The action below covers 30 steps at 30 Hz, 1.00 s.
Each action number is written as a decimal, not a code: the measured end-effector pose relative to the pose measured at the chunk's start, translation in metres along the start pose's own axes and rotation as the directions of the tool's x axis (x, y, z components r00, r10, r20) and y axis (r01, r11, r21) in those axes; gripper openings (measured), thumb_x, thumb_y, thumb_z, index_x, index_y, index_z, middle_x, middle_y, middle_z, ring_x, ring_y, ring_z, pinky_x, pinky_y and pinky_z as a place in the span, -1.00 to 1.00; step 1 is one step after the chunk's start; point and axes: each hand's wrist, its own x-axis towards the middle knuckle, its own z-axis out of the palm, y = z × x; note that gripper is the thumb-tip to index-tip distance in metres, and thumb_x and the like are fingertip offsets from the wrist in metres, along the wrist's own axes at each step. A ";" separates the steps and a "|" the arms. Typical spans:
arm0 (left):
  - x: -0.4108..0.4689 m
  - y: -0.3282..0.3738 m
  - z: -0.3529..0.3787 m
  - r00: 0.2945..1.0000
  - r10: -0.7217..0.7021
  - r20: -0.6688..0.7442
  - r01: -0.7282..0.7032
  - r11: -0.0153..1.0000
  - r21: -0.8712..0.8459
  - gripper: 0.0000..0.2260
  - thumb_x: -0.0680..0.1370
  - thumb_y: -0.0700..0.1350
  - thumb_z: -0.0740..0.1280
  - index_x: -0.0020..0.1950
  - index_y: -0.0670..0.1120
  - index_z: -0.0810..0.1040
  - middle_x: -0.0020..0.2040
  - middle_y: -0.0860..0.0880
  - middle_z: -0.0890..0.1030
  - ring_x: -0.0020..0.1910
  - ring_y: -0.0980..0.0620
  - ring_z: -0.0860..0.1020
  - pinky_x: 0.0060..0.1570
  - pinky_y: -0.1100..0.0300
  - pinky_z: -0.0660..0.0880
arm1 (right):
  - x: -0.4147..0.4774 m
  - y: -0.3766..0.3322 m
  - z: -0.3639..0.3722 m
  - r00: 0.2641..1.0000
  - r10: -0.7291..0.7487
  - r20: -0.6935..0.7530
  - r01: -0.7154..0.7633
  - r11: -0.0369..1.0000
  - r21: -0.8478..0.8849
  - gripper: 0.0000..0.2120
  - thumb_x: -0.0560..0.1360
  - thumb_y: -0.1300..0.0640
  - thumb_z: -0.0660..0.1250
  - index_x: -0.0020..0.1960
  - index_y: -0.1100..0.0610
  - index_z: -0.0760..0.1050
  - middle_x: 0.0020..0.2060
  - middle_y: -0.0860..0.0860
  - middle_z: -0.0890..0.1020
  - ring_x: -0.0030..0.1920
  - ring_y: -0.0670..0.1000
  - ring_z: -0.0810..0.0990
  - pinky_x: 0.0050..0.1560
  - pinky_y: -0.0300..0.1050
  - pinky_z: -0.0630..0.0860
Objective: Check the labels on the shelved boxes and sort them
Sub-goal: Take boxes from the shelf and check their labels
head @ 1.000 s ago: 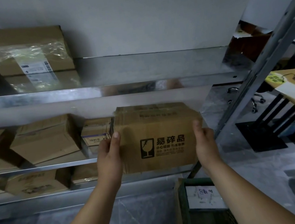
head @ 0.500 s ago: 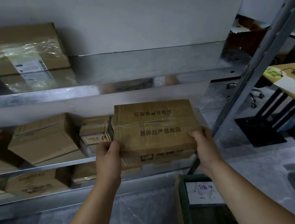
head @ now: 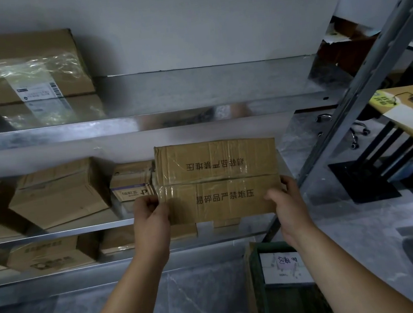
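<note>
Cardboard box [head: 218, 180] runs left-right, taped top facing the camera.

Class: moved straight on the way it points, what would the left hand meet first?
Probably the small taped cardboard box with a pale printed label on the middle metal shelf, just beyond the left hand gripping the large printed cardboard box; depth is unclear.
</note>
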 end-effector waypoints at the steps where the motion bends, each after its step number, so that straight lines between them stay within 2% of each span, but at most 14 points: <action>1: 0.000 0.000 0.001 1.000 -0.005 -0.003 0.005 1.000 -0.004 -0.79 0.63 -0.31 0.29 0.19 -0.06 0.55 0.07 -0.13 0.62 0.09 -0.25 0.61 0.25 -0.35 0.56 | 0.000 0.000 0.000 1.000 0.002 -0.002 -0.002 1.000 0.003 -0.56 0.60 0.25 0.37 0.43 -0.04 0.45 0.21 0.07 0.69 0.20 0.11 0.67 0.06 0.07 0.58; 9: -0.005 0.002 0.006 1.000 0.009 0.007 -0.009 1.000 -0.013 -0.78 0.64 -0.32 0.30 0.25 -0.11 0.54 0.04 -0.12 0.62 0.02 -0.16 0.59 0.26 -0.34 0.56 | 0.001 0.003 -0.005 1.000 -0.001 -0.001 0.001 1.000 0.015 -0.60 0.62 0.23 0.37 0.39 -0.07 0.44 0.21 0.08 0.66 0.22 0.13 0.65 0.17 0.15 0.59; 13: -0.011 0.010 0.007 0.998 0.063 0.004 -0.063 0.997 -0.048 -0.78 0.65 -0.30 0.32 0.25 -0.08 0.56 0.06 -0.09 0.65 0.14 -0.25 0.62 0.15 -0.16 0.59 | 0.001 0.002 -0.005 1.000 -0.005 -0.004 0.005 1.000 0.003 -0.56 0.62 0.23 0.36 0.45 -0.03 0.42 0.19 0.07 0.67 0.19 0.10 0.66 0.06 0.06 0.57; 16: -0.018 0.018 0.007 0.989 0.147 0.016 -0.146 0.989 -0.038 -0.77 0.65 -0.21 0.37 0.27 0.00 0.56 0.15 -0.02 0.67 0.20 -0.08 0.65 0.19 -0.09 0.61 | 0.003 0.006 -0.001 1.000 0.005 -0.022 -0.006 0.999 -0.054 -0.64 0.58 0.14 0.40 0.35 -0.05 0.54 0.20 0.06 0.69 0.19 0.09 0.68 0.13 0.10 0.62; 18: -0.023 0.021 0.007 0.967 0.254 0.036 -0.255 0.967 0.024 -0.72 0.62 -0.12 0.42 0.31 0.08 0.56 0.20 0.07 0.65 0.17 0.15 0.64 0.22 -0.06 0.63 | 0.007 0.009 0.001 0.999 0.013 -0.034 -0.016 0.996 -0.090 -0.71 0.50 0.01 0.44 0.22 -0.08 0.65 0.23 0.09 0.68 0.20 0.09 0.69 0.24 0.19 0.64; 20: -0.030 0.025 0.009 0.928 0.364 0.075 -0.370 0.925 0.090 -0.63 0.60 -0.02 0.47 0.39 0.16 0.54 0.27 0.16 0.60 0.20 0.24 0.60 0.22 -0.03 0.63 | 0.010 0.009 0.002 0.999 0.048 -0.023 -0.050 0.995 -0.082 -0.73 0.53 -0.02 0.42 0.21 -0.02 0.67 0.19 0.10 0.72 0.18 0.10 0.70 0.27 0.18 0.63; 22: -0.038 0.027 0.012 0.865 0.490 0.106 -0.501 0.849 0.168 -0.54 0.55 0.17 0.47 0.45 0.25 0.51 0.38 0.20 0.54 0.37 0.13 0.53 0.31 -0.06 0.57 | 0.016 0.011 0.002 0.997 0.074 0.032 -0.071 0.994 -0.078 -0.53 0.49 -0.10 0.44 0.37 0.01 0.63 0.22 0.05 0.74 0.23 0.10 0.70 0.34 0.18 0.61; 24: -0.046 0.030 0.018 0.792 0.588 0.165 -0.610 0.753 0.246 -0.48 0.53 0.25 0.45 0.49 0.23 0.50 0.48 0.22 0.49 0.49 0.06 0.43 0.41 -0.08 0.49 | 0.021 0.011 0.005 0.994 0.091 0.064 -0.086 0.994 -0.074 -0.17 0.36 -0.21 0.47 0.59 -0.04 0.44 0.37 0.01 0.66 0.32 0.08 0.65 0.44 0.20 0.55; 25: -0.051 0.031 0.021 0.769 0.608 0.198 -0.639 0.717 0.278 -0.45 0.54 0.26 0.44 0.51 0.21 0.49 0.52 0.22 0.45 0.52 0.05 0.38 0.44 -0.09 0.46 | 0.023 0.013 0.007 0.992 0.107 0.069 -0.103 0.992 -0.067 -0.08 0.33 -0.23 0.46 0.65 -0.07 0.34 0.41 0.00 0.61 0.34 0.07 0.63 0.46 0.18 0.53; 26: -0.055 0.033 0.025 0.754 0.617 0.226 -0.656 0.687 0.312 -0.42 0.54 0.27 0.44 0.54 0.19 0.47 0.55 0.23 0.42 0.56 0.03 0.33 0.46 -0.12 0.45 | 0.023 0.012 0.010 0.989 0.131 0.073 -0.126 0.990 -0.068 -0.09 0.35 -0.23 0.44 0.65 -0.09 0.31 0.41 -0.01 0.59 0.34 0.05 0.61 0.43 0.14 0.54; 29: -0.060 0.037 0.034 0.718 0.627 0.303 -0.692 0.595 0.409 -0.37 0.56 0.30 0.40 0.60 0.16 0.43 0.62 0.23 0.35 0.62 0.00 0.22 0.50 -0.19 0.39 | 0.022 0.009 0.019 0.982 0.157 0.105 -0.147 0.984 -0.097 -0.46 0.56 -0.15 0.30 0.52 -0.10 0.42 0.33 -0.01 0.63 0.27 0.02 0.60 0.25 0.07 0.55; 30: -0.060 0.038 0.036 0.715 0.616 0.331 -0.695 0.576 0.430 -0.37 0.56 0.30 0.39 0.61 0.18 0.41 0.64 0.22 0.33 0.63 0.01 0.18 0.52 -0.19 0.36 | 0.023 0.009 0.021 0.980 0.171 0.100 -0.160 0.982 -0.104 -0.52 0.60 -0.15 0.26 0.51 -0.12 0.43 0.30 -0.04 0.63 0.26 0.00 0.59 0.23 0.06 0.53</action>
